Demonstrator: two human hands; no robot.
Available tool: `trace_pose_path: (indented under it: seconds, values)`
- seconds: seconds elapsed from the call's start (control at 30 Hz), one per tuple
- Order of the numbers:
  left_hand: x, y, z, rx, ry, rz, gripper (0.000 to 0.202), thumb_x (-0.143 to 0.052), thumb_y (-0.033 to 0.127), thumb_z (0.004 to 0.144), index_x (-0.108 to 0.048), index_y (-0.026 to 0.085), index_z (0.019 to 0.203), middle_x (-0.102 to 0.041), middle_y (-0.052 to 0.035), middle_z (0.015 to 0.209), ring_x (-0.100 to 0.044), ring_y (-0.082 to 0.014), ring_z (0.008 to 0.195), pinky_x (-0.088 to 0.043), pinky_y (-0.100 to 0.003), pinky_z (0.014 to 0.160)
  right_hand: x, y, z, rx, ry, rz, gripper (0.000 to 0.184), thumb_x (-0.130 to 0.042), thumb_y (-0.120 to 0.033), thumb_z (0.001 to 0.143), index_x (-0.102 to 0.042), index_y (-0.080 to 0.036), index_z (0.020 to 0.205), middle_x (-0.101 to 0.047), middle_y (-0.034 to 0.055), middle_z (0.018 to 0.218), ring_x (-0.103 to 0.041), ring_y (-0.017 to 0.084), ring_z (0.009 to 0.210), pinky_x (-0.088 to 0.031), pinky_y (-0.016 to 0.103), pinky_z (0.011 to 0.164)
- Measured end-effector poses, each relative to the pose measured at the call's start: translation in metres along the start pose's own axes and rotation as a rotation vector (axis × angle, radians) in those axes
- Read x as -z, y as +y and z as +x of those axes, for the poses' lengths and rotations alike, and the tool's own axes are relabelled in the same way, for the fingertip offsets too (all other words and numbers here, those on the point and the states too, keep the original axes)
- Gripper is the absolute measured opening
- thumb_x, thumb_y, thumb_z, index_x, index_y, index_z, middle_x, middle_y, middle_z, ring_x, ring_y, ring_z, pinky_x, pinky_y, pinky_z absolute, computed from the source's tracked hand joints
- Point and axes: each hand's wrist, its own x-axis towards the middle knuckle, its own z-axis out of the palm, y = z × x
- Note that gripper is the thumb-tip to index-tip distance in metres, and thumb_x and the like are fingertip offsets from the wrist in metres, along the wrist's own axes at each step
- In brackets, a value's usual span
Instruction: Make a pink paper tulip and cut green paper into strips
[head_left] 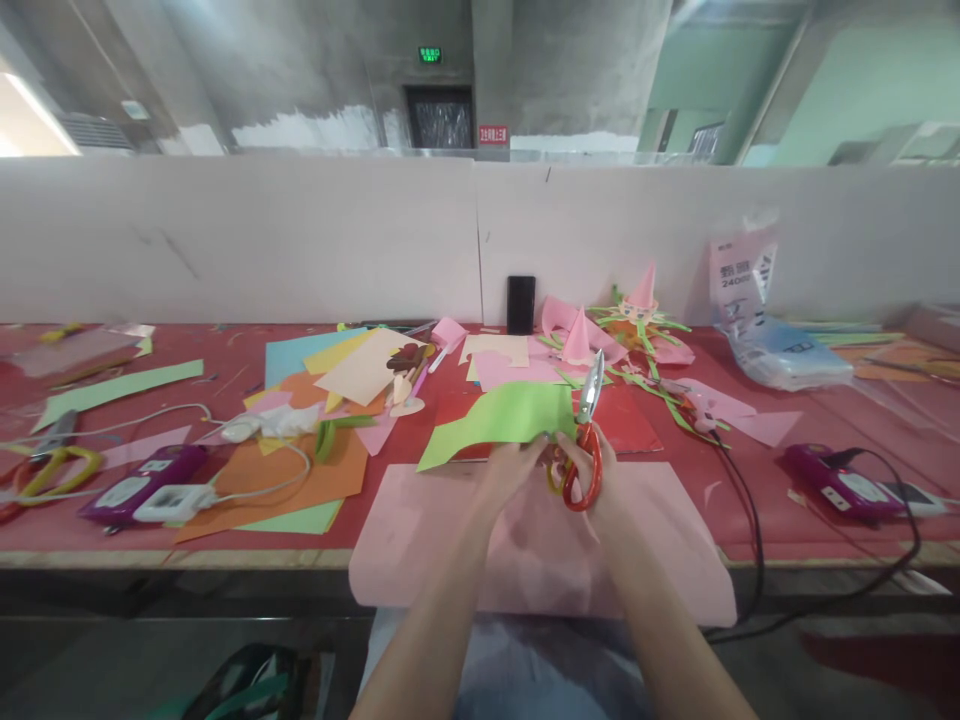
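My right hand (600,480) is closed around the red and orange handles of a pair of scissors (586,430), whose silver blades point up and away from me. My left hand (514,470) pinches the near edge of a green paper sheet (504,418) just left of the scissors. The blades stand at the sheet's right edge. Both hands hover over a large pink sheet (420,540) that hangs over the table's front edge.
The red table (750,490) carries coloured paper sheets (300,470), yellow-handled scissors (52,470), purple devices (142,482) (832,480) with cables, pink paper cones (577,340), a black phone (520,304) against the white partition and a plastic packet (780,350).
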Motion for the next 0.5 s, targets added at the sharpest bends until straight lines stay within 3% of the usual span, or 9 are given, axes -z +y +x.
trace_pose_path:
  seconds: [0.17,0.3,0.5]
  values:
    - [0.001,-0.002,0.005,-0.012,0.271,0.025,0.033,-0.044,0.048,0.076,-0.057,0.019,0.067,-0.066,-0.0066,0.077,-0.061,-0.0213,0.078,-0.041,-0.032,0.080,-0.002,0.000,-0.002,-0.082,-0.016,-0.033,0.046,-0.071,-0.045,0.056,-0.046,-0.024,0.089,-0.041,-0.0109,0.044,-0.035,0.005,0.031,-0.030,0.017,0.030]
    - [0.009,-0.001,0.008,-0.021,0.308,-0.045,0.037,-0.042,0.049,0.076,-0.052,0.020,0.057,-0.063,-0.0045,0.065,-0.060,-0.0187,0.068,-0.043,-0.031,0.076,-0.008,-0.005,-0.009,-0.074,-0.072,-0.105,0.049,-0.064,-0.055,0.061,-0.046,-0.023,0.094,-0.032,-0.0121,0.041,-0.029,0.004,0.029,-0.024,0.015,0.028]
    - [0.022,0.024,0.010,-0.143,0.379,-0.295,0.030,-0.049,0.041,0.074,-0.054,0.017,0.057,-0.061,-0.0039,0.057,-0.059,-0.0158,0.057,-0.049,-0.028,0.063,-0.017,-0.014,-0.030,-0.016,-0.089,-0.168,0.050,-0.060,-0.057,0.064,-0.045,-0.023,0.098,-0.034,-0.0107,0.047,-0.031,0.004,0.031,-0.026,0.016,0.029]
